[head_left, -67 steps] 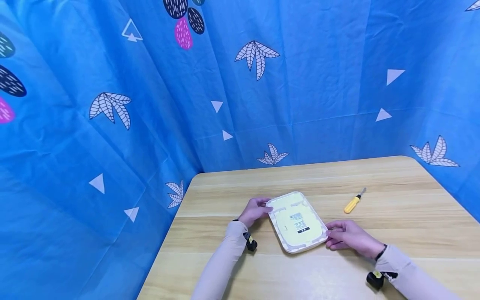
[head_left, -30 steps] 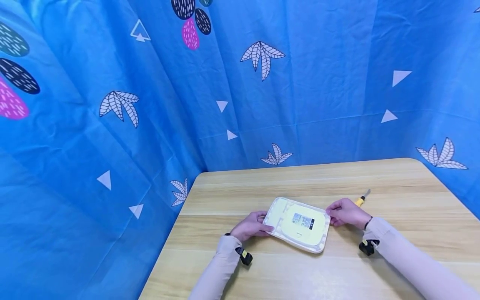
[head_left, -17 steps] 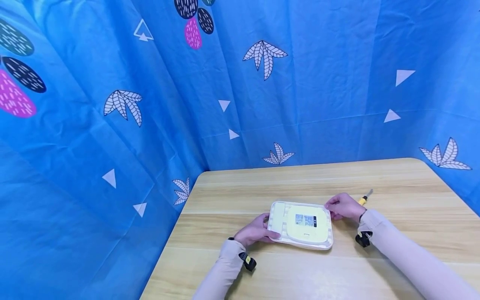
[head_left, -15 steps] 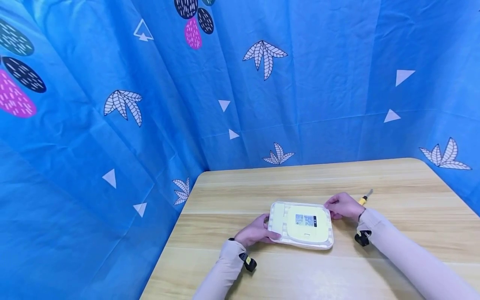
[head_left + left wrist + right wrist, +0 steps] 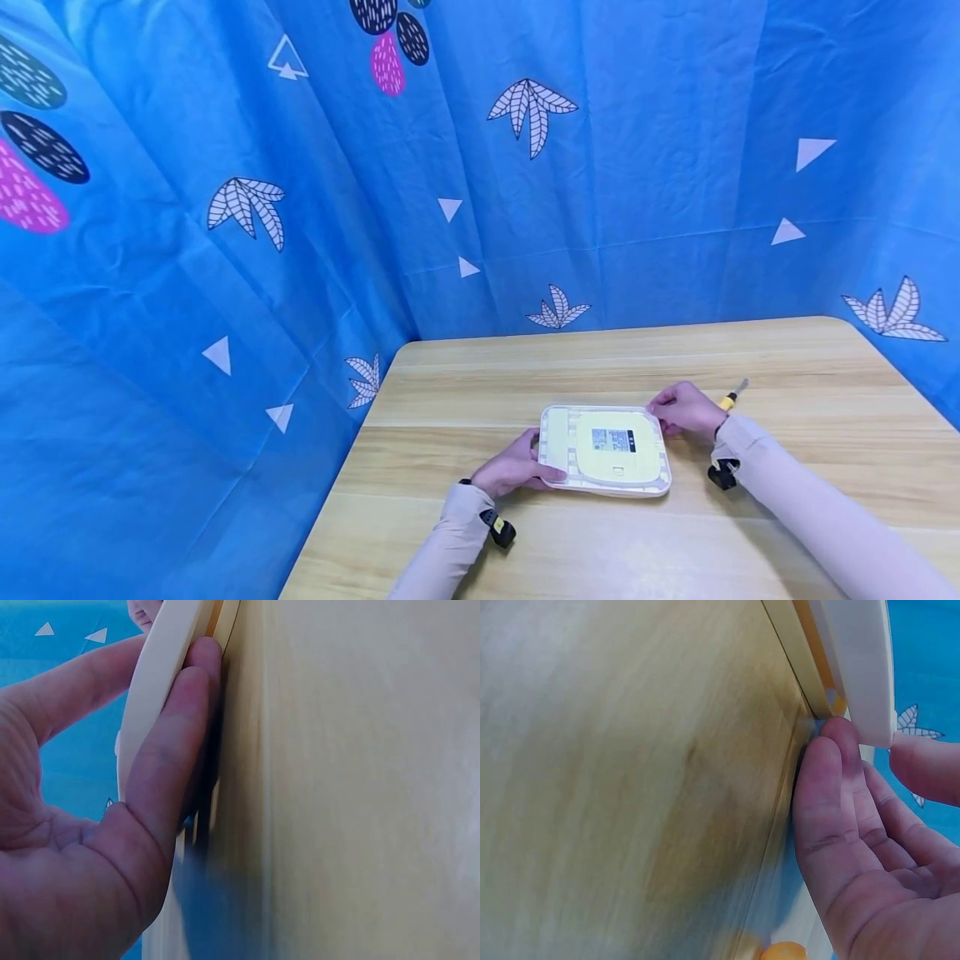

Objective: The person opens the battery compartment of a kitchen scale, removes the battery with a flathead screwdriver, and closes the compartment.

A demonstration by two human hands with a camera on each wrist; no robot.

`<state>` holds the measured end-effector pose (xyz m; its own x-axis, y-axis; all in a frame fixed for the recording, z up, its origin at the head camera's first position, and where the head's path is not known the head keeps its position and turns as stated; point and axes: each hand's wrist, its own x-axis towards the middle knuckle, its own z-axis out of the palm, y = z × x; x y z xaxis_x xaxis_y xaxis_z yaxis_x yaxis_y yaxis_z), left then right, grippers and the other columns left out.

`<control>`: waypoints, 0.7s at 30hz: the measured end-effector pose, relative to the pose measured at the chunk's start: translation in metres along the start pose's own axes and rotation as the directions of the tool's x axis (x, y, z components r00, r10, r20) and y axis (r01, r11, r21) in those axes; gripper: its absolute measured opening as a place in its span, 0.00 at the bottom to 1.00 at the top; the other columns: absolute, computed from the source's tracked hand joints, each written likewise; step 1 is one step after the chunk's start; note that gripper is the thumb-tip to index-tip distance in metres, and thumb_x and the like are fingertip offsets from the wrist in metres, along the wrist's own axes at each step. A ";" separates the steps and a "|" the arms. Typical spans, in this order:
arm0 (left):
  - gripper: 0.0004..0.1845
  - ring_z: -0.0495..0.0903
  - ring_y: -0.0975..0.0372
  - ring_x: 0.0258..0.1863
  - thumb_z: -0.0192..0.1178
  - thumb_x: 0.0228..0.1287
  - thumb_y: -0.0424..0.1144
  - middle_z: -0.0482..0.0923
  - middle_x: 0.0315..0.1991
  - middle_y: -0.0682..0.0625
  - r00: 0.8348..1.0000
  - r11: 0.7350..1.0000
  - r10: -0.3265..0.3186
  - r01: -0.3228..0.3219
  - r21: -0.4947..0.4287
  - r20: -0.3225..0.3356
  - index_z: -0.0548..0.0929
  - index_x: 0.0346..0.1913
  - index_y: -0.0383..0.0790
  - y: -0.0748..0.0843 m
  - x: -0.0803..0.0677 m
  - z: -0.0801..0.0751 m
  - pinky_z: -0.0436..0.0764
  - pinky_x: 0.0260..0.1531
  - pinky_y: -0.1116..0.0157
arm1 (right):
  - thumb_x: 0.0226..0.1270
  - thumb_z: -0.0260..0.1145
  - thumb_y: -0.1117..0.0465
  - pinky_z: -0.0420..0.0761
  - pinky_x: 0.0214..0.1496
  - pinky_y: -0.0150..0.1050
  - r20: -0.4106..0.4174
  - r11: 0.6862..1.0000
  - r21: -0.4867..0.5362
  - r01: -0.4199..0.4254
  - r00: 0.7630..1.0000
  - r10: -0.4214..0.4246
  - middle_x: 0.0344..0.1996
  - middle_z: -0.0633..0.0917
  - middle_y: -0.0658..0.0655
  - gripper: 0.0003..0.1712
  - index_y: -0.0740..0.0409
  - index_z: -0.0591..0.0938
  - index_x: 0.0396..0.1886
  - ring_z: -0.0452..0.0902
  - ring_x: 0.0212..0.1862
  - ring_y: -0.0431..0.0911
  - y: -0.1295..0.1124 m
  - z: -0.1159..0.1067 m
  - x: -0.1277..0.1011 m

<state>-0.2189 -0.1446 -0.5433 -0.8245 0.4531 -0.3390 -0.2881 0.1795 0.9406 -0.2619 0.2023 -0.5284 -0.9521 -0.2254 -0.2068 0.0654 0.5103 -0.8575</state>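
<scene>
A flat white rectangular casing (image 5: 600, 473) with rounded corners lies between the two hands in the head view. Its upward face has a pale yellow panel, a printed label with a black bar, and a narrow section on the left. My left hand (image 5: 517, 467) grips the left end, thumb on the face and fingers beneath the edge. At the far right corner, my right hand (image 5: 686, 410) pinches the rim. The left wrist view shows the casing's edge (image 5: 161, 682) between thumb and fingers. Fingertips (image 5: 821, 761) reach under the casing (image 5: 862, 675) in the right wrist view, with the thumb at its corner.
A screwdriver (image 5: 731, 400) with a yellow handle lies behind the right hand, which partly covers it. The wooden table (image 5: 480, 375) ends at a blue patterned curtain (image 5: 645, 167) at the back and left.
The casing has turned counterclockwise, its narrow section going from the far end to the left. My right hand has moved away from me to the far corner, nearer the screwdriver. In the last half second little differs.
</scene>
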 end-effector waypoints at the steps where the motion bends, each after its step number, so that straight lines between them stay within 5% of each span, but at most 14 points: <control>1: 0.44 0.90 0.49 0.42 0.68 0.56 0.19 0.88 0.46 0.38 1.000 1.000 0.000 0.000 -0.001 -0.001 0.58 0.74 0.34 0.000 0.000 0.000 0.93 0.46 0.56 | 0.76 0.62 0.66 0.91 0.33 0.38 0.000 1.000 -0.002 0.000 1.000 0.000 0.34 0.89 0.60 0.17 0.79 0.81 0.53 0.83 0.32 0.44 0.000 0.000 0.000; 10: 0.43 0.90 0.51 0.44 0.68 0.63 0.27 0.87 0.49 0.39 1.000 1.000 0.000 0.000 0.016 0.018 0.57 0.77 0.32 0.001 0.003 -0.007 0.93 0.49 0.56 | 0.76 0.62 0.66 0.90 0.32 0.37 -0.007 1.000 -0.010 0.001 1.000 -0.001 0.33 0.88 0.60 0.17 0.78 0.82 0.53 0.82 0.32 0.44 -0.003 -0.001 -0.002; 16: 0.37 0.87 0.55 0.49 0.65 0.70 0.40 0.85 0.54 0.39 0.998 0.999 0.016 -0.013 0.049 -0.060 0.63 0.75 0.27 0.000 0.011 -0.019 0.91 0.55 0.57 | 0.76 0.61 0.66 0.90 0.33 0.38 -0.012 1.000 -0.026 0.006 1.000 -0.006 0.33 0.89 0.59 0.17 0.78 0.82 0.53 0.83 0.32 0.44 -0.001 0.000 -0.001; 21: 0.30 0.88 0.56 0.47 0.63 0.72 0.38 0.85 0.54 0.37 0.993 0.999 0.044 -0.041 0.026 -0.111 0.71 0.69 0.24 -0.001 0.020 -0.024 0.92 0.53 0.59 | 0.76 0.61 0.65 0.91 0.34 0.37 -0.011 1.000 -0.023 0.002 1.000 -0.002 0.35 0.89 0.61 0.18 0.78 0.81 0.54 0.83 0.33 0.44 0.001 -0.001 -0.002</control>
<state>-0.2470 -0.1570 -0.5506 -0.8851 0.3610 -0.2936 -0.2412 0.1836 0.9529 -0.2605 0.2037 -0.5285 -0.9555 -0.2172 -0.1995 0.0565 0.5292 -0.8466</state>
